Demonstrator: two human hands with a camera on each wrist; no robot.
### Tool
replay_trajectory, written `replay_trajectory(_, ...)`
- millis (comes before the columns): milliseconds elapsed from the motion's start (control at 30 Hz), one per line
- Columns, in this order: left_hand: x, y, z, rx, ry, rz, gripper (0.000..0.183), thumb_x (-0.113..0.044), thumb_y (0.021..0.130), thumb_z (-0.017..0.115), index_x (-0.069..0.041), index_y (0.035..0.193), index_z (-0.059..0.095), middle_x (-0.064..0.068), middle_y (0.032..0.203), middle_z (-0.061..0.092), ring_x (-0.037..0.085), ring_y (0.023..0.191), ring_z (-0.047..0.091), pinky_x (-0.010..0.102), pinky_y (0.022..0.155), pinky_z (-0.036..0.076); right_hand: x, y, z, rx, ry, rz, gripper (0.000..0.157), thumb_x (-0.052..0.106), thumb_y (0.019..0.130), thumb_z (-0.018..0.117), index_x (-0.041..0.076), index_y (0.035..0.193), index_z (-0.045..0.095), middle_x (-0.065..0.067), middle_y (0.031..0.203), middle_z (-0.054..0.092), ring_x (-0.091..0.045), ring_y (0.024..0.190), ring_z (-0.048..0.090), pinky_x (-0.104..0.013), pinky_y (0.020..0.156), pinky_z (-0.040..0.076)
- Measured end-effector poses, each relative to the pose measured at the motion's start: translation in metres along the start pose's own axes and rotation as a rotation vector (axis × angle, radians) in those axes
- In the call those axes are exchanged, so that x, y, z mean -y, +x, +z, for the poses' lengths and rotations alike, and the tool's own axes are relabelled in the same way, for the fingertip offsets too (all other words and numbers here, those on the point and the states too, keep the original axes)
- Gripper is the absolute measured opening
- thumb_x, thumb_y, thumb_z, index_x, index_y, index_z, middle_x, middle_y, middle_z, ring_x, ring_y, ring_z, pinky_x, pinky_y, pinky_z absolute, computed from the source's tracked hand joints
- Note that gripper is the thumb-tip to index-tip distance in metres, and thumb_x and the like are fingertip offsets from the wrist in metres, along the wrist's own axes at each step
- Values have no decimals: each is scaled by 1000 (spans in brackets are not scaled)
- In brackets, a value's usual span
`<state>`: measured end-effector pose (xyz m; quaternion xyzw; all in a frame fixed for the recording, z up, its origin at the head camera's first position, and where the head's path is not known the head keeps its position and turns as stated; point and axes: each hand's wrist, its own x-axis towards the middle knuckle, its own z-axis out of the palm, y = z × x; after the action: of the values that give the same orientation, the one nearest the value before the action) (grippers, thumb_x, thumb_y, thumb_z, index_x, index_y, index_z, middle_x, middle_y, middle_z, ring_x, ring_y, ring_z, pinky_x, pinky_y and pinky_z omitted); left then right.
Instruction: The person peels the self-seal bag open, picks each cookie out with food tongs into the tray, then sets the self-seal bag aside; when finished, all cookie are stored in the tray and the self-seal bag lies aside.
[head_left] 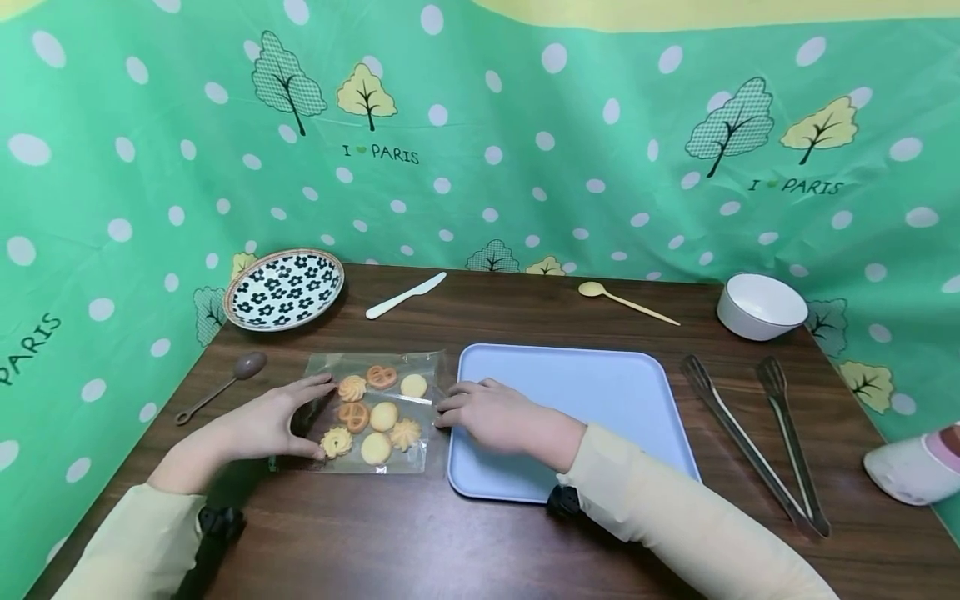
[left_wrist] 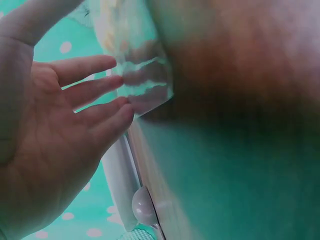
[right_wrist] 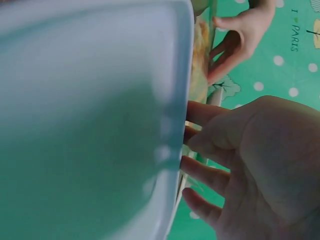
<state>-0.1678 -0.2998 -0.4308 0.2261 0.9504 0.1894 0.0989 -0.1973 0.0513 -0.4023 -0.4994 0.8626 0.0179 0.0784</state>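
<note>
A clear plastic bag (head_left: 431, 364) of assorted cookies (head_left: 383, 416) lies flat on the table. My left hand (head_left: 255, 423) is at the bag's left edge, thumb and fingers spread apart and touching its side. In the left wrist view the fingertips meet the clear film (left_wrist: 147, 75), and the thumb's tip is out of frame. My right hand (head_left: 510, 421) reaches over the left rim of a light blue tray (head_left: 577, 375) toward the bag's right edge. In the right wrist view its loosely bent fingers (right_wrist: 205, 172) lie along the tray's rim.
Behind stand a flower-patterned plate (head_left: 285, 290), a white knife (head_left: 406, 296), a pale spoon (head_left: 628, 303) and a white bowl (head_left: 761, 307). A brown spoon (head_left: 250, 365) lies left. Metal tongs (head_left: 750, 442) lie right of the tray, and a white-and-pink container (head_left: 911, 471) is at far right.
</note>
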Motion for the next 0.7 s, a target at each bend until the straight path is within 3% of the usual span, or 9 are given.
replay_trajectory(133, 5, 7, -5, -63, 31, 12, 79, -47, 73, 77, -2, 132, 52, 19, 134, 51, 38, 125, 47, 52, 98, 40, 1, -3, 0, 43, 32, 35, 48, 5, 91, 50, 29, 132, 55, 7, 143, 46, -22, 138, 33, -46, 104, 36)
replay_trajectory(267, 2, 16, -8, -125, 83, 42, 64, -37, 70, 82, 0, 119, 63, 14, 118, 61, 30, 108, 59, 45, 88, 48, 1, -5, 2, 55, 66, 52, 48, 6, 91, 50, 29, 134, 53, 7, 145, 44, -22, 140, 29, -47, 106, 34)
replay_trajectory(500, -8, 21, -6, -138, 130, 4, 47, -30, 68, 84, -2, 104, 72, 11, 109, 64, 30, 99, 62, 42, 82, 51, 2, -7, 4, 44, 79, 39, 49, 6, 90, 50, 29, 134, 53, 6, 145, 44, -22, 141, 29, -48, 106, 34)
replay_trajectory(700, -8, 20, -2, -205, 131, -2, 34, -24, 67, 84, -6, 94, 75, 7, 102, 68, 28, 94, 65, 42, 80, 51, 2, -8, 4, 39, 93, 44, 50, 7, 90, 51, 28, 134, 53, 6, 145, 44, -22, 141, 28, -48, 106, 33)
